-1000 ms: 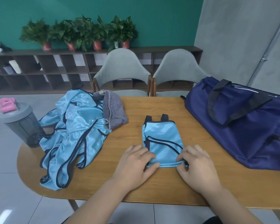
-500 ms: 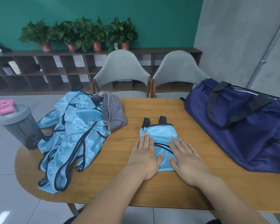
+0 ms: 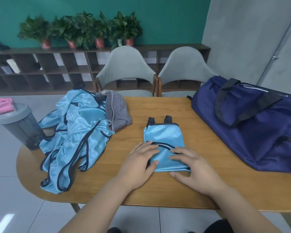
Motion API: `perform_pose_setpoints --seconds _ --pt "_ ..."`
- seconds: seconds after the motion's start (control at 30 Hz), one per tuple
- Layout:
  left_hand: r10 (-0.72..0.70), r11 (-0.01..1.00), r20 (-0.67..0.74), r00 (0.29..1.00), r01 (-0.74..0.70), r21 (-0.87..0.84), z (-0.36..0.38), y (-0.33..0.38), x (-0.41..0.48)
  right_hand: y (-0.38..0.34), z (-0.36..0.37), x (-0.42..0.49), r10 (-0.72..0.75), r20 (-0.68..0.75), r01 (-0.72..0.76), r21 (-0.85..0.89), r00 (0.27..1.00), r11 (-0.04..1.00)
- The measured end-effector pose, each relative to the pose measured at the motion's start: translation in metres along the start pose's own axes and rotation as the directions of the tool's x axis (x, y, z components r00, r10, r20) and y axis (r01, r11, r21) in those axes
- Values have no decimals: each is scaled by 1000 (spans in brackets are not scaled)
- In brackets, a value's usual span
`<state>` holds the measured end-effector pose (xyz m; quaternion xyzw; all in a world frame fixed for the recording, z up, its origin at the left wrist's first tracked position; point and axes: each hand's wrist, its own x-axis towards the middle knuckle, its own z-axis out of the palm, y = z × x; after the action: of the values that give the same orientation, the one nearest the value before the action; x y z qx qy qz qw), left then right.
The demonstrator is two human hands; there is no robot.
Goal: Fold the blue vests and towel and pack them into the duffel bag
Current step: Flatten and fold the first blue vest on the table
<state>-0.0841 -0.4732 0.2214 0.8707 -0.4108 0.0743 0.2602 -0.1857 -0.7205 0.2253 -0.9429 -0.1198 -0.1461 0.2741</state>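
Folded vest under both hands

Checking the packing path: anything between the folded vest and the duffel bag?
Head view: only bare wooden tabletop lies between the folded vest and the duffel bag.

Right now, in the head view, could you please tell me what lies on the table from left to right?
Shaker bottle → pile of unfolded blue vests → grey towel at the pile's right edge → folded blue vest → duffel bag.
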Motion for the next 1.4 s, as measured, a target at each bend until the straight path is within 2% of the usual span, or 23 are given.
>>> perform_pose_setpoints --seconds 0.1,0.2,0.4,0.53,0.7,0.83,0.9,0.97,1.03,1.13,1.3,1.4 --pt "53 997 -75 996 -57 -53 1 0 -3 -1 -3 1 38 -31 -35 111 999 993" --pt "93 989 -125 988 -106 -102 0 2 -5 0 -1 1 12 -87 -6 71 996 997" --pt "116 990 -85 990 -122 -75 -3 6 -8 -2 -1 2 35 -130 -26 69 991 997" --pt "76 997 -106 991 -78 -17 -4 9 -11 -3 -4 1 27 -161 -19 51 987 999" --pt "-13 998 -178 984 1 -67 -6 9 -12 -9 -6 0 90 -68 -92 -27 994 995" --pt "-85 989 -293 952 45 -141 -12 9 -13 -9 -7 0 100 -188 -99 11 977 995" --pt "-103 984 -347 932 44 -174 -14 11 -13 -11 -10 -1 111 -258 -102 50 960 994" --pt "-135 973 -387 912 50 -224 -16 13 -15 -17 -14 -3 204 -294 -166 150 934 975" --pt "-204 948 -395 896 81 -306 -20 15 -15 -23 -18 0 286 -260 -211 281 922 936" --pt "-313 902 -322 894 173 -396 -29 16 0 -23 -23 17 350 -189 -247 420 917 873" --pt "-291 947 -334 896 221 -233 -33 7 50 -5 -26 68 448 -139 -418 203 883 886" --pt "-319 938 -234 918 271 -216 -29 -4 72 1 -22 89 461 -128 -451 97 878 887"
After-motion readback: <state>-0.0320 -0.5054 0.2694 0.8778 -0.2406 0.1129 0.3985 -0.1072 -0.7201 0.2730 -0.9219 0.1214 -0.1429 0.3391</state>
